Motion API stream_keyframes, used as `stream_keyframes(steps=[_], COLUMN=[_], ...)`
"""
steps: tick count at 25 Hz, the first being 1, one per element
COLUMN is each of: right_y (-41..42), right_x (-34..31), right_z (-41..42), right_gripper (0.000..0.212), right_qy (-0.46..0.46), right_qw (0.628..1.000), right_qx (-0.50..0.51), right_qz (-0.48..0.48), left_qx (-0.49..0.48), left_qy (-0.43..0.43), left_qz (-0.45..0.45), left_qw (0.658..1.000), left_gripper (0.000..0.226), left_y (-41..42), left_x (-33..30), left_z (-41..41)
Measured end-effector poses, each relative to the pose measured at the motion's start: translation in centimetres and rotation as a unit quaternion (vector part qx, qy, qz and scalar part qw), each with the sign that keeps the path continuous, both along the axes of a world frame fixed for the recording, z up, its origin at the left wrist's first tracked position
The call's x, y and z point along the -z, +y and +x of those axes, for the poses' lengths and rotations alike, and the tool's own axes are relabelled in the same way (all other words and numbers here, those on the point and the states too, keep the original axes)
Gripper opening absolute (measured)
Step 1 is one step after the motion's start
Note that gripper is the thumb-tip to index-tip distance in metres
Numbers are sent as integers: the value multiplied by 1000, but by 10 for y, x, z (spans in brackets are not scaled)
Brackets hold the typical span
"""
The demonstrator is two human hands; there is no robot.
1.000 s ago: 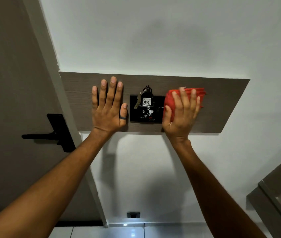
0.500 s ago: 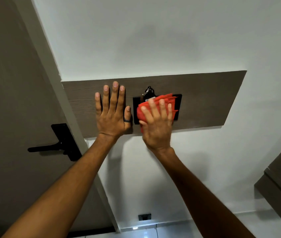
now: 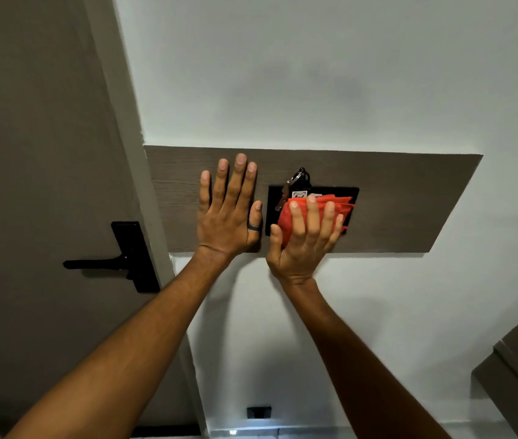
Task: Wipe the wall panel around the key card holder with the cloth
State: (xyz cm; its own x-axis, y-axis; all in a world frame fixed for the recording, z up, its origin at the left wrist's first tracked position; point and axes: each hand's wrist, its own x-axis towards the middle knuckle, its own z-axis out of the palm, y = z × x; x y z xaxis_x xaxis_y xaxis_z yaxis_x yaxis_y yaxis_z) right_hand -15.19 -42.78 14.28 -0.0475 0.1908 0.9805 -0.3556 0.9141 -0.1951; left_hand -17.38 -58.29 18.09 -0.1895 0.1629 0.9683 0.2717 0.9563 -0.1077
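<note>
A brown wood-grain wall panel runs across the white wall. At its middle sits a black key card holder with a key and tag hanging in its top slot. My right hand presses a folded red cloth flat over the lower part of the holder, hiding most of it. My left hand lies flat on the panel just left of the holder, fingers spread, a dark ring on the thumb.
A brown door with a black lever handle stands at the left, beside the panel's end. A small black socket sits low on the wall. A grey cabinet edge juts in at the bottom right.
My right hand slid the red cloth left from the panel's right side onto the key card holder, then stayed there. The left hand kept its place on the panel.
</note>
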Motion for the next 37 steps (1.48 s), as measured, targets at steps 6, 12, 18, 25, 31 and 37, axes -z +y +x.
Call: stream_keyframes(steps=[6,12,18,25,31,37], right_y=[4,10,18,13,29,62], right_x=[-3,-2,-3,-4,2,12], right_z=[-1,2,3,4,-2,-10], right_gripper=[46,44,45,45,44,49], right_qy=[6,8,-1,-12,1,36], right_qw=[999,1000,999,999,997,972], right_qx=[-3,-29,-38,-44,-47,0], right_qz=[38,9,24,-9,68,231], left_qx=[-2,-8,-17,-20,-18,-14], left_qy=[5,4,12,9,8,5], left_qz=[-1,-5,-11,-10,-10,-12], left_qw=[1000,1000,1000,1000,1000,1000], left_gripper=[67,65,67,67,67,66], left_y=[0,-2,-2,-1,-2,-1], left_x=[2,1,1,-2,-1,-1], left_z=[-4,-5,-4,0,-1,2])
